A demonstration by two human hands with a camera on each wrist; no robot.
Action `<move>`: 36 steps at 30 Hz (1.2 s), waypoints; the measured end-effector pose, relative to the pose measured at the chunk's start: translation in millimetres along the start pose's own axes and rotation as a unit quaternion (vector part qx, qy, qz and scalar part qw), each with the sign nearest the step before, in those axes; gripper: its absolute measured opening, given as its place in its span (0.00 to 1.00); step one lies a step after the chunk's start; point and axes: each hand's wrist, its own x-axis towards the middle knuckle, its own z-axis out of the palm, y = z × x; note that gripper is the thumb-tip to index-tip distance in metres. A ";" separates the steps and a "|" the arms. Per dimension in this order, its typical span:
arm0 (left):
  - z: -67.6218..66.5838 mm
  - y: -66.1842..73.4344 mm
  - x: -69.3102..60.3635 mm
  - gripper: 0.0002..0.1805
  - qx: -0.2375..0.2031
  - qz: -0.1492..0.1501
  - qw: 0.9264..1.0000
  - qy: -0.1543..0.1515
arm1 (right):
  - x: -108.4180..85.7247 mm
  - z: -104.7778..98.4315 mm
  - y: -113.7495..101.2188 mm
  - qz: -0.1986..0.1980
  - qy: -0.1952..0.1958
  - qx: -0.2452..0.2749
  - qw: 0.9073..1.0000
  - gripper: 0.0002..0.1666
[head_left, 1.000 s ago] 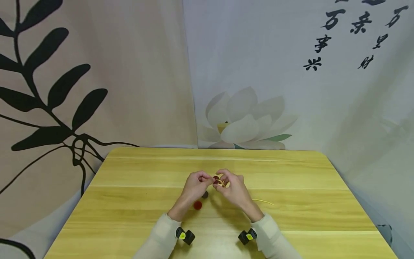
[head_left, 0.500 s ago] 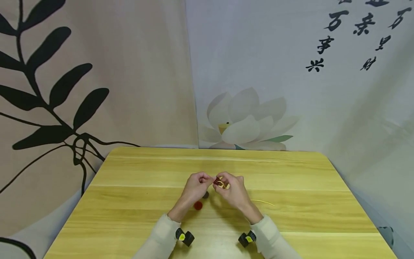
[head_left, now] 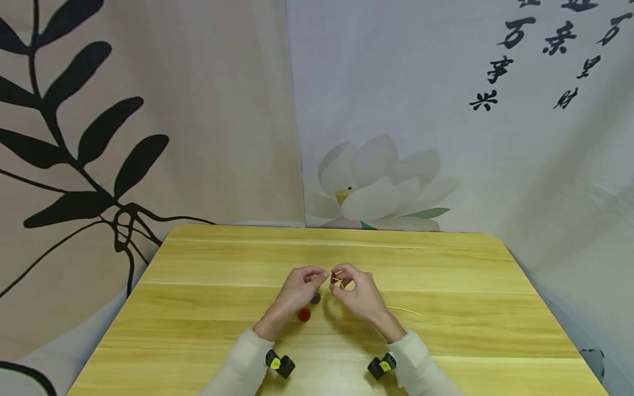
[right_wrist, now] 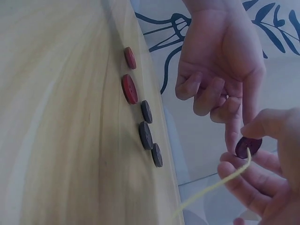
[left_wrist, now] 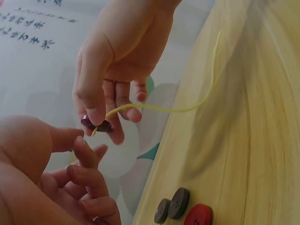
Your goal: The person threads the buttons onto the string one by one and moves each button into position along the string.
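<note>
My right hand (head_left: pixel 360 286) pinches a dark red button (right_wrist: pixel 248 147) between thumb and fingers. A yellow string (left_wrist: pixel 159 108) runs through the button, its short end poking out on the left hand's side in the left wrist view. The long part trails off to the right in the head view. My left hand (head_left: pixel 299 286) is close beside the button, its thumb and forefinger stretched toward it with a small gap. Nothing shows between the left fingertips (left_wrist: pixel 78 133). The left hand's other fingers are bent, as the right wrist view shows.
On the wooden table (head_left: pixel 223 308), below the hands, lie two red buttons (right_wrist: pixel 130 89) and three dark grey buttons (right_wrist: pixel 146 136). Behind the table's far edge hangs a printed cloth (head_left: pixel 386 110). A small camera is strapped to each wrist.
My left fingertips have drawn slightly left, off the button they were touching. The button has turned more edge-on in the right hand. Small buttons on the table stay where they were.
</note>
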 end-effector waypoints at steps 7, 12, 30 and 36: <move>2.6 0.5 -0.6 0.13 -0.006 0.008 1.000 -0.003 | -0.1 -0.4 0.2 0.012 -0.011 0.009 1.000 0.16; 3.7 0.9 -0.8 0.11 -0.008 0.011 1.000 -0.001 | -0.7 1.1 1.1 0.011 -0.016 0.033 0.999 0.16; 4.1 1.7 -2.2 0.09 -0.002 0.019 1.000 0.015 | -2.1 2.4 -0.4 0.017 -0.017 0.044 0.999 0.17; 4.6 2.0 -3.0 0.09 0.002 0.021 1.000 0.020 | -2.7 2.0 -1.2 0.021 -0.019 0.051 0.998 0.17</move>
